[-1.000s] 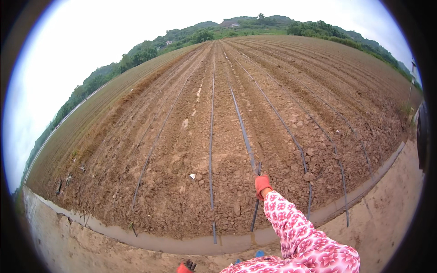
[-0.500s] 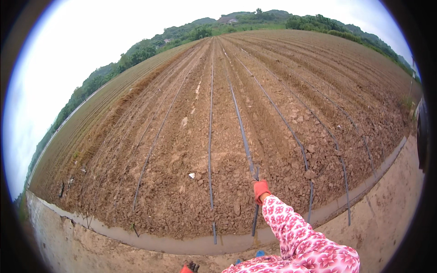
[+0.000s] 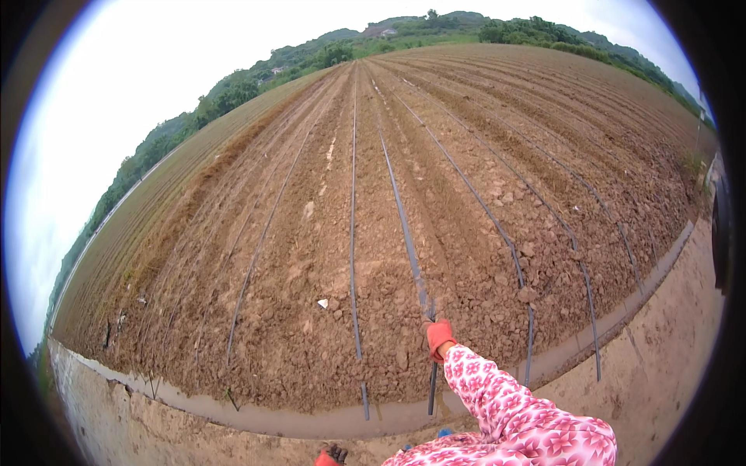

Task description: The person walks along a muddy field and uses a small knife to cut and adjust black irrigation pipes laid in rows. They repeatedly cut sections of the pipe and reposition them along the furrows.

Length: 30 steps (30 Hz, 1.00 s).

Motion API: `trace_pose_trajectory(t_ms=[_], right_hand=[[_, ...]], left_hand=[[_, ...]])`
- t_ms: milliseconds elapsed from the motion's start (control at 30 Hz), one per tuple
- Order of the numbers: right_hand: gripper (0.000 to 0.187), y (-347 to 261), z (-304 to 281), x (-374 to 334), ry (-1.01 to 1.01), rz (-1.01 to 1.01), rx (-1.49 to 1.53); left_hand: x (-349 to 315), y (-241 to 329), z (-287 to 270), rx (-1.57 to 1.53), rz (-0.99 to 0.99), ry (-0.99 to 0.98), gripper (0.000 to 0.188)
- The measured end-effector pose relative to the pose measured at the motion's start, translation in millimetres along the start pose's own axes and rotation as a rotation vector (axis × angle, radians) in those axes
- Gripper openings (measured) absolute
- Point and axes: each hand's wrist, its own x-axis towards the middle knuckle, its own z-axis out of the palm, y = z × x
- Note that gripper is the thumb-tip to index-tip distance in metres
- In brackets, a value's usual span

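r hand (image 3: pixel 440 334) has its fingers closed round the hose (image 3: pixel 407 241) at the field's (image 3: pixel 291 342) near edge, loose end over the ditch (image 3: pixel 295 421). l hand (image 3: pixel 332 455) mostly cut off; can't tell if its fingers grip. hose looks thin-walled: prob. light, bendy, easy to kink, poss. slick if wet; best held full-width nr the end.

Your L hand (image 3: pixel 332 455) is cut off at btm edge, can't tell if it holds anything. Your R hand (image 3: pixel 438 336) hides part of the grey strip (image 3: pixel 406 234) it grips. Dark obj. (image 3: pixel 721 233) at R rim: cut off, kind unclear.
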Motion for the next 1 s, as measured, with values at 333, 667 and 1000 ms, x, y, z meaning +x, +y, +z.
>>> trace_pose_trajectory(t_ms=[333, 667, 1000], right_hand=[[0.023, -23.3, -25.8, -7.5, 0.086, 0.113, 0.244], [0.036, -57.5, -35.1, -51.0, -0.052, 0.279, 0.657], [0.041, -79.4, -45.3, -42.6, -0.098, 0.311, 0.63]], left_hand=[[33.3, -26.5, -40.0, -0.055, 0.045, -0.045, 0.067], [-14.0, -54.5, -94.3, 0.193, 0.343, 0.214, 0.037], [-20.6, 39.4, -15.6, -0.261, 0.113, 0.376, 0.028]])
